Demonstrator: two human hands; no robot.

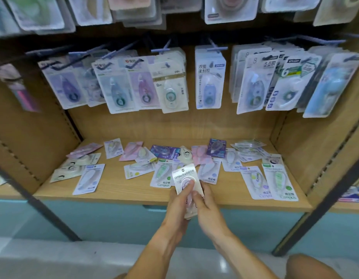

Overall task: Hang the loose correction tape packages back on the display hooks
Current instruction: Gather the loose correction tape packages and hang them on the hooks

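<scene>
Bare knee (313, 266), lower right corner, over pale floor tiles (43, 258)
Left hand (179, 200): fingers curled round a white Campus correction tape package (185, 176), thumb laid across its front
Right hand (206, 206): fingers closed on the same package from the right side; further cards appear to be stacked behind it, count not legible
Package held tilted just above the front edge of the wooden shelf (118, 190)
Loose packages (279, 180): scattered flat across the shelf, several overlapping, in white, pink and purple
Display hooks (215, 48): lilac prongs along the back panel, each loaded with hanging packages (209, 83)
Upper row of hung packs (229, 9): blurred
</scene>
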